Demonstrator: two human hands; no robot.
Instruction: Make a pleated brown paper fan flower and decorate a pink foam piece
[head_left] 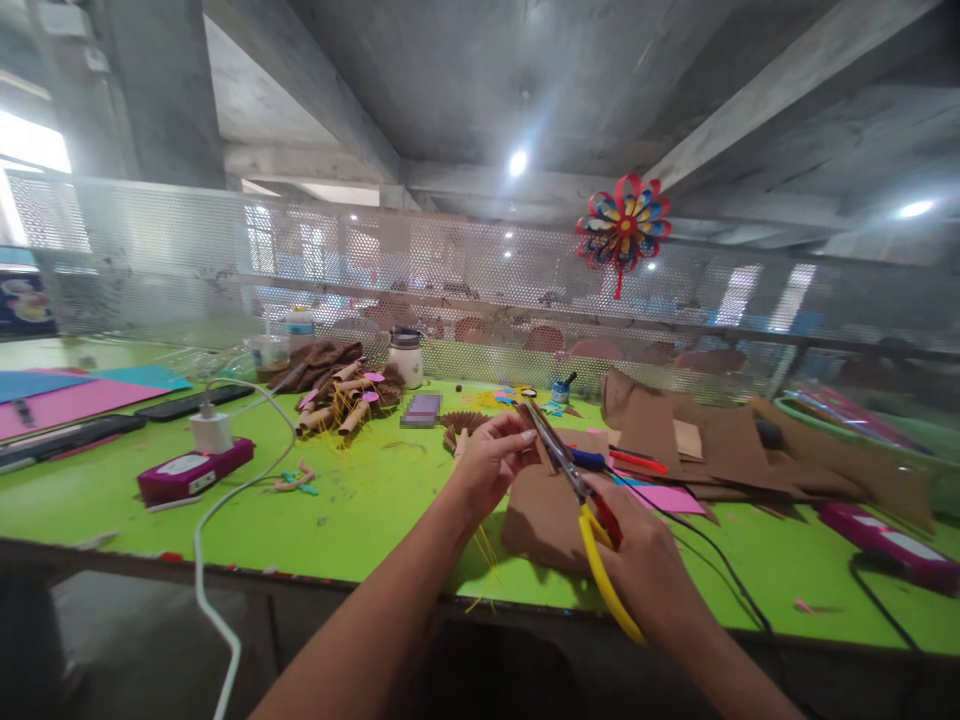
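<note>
My right hand is closed round the yellow and red handles of a pair of scissors, whose blades point up and away toward my left hand. My left hand pinches a small brown paper piece against the blades, above the green table. A larger brown paper sheet lies on the table just under both hands.
A pile of brown paper rolls with pink tips lies at the back left. More brown sheets, pink paper, a white charger and cable, pink boxes, a jar and a mesh partition surround the green table.
</note>
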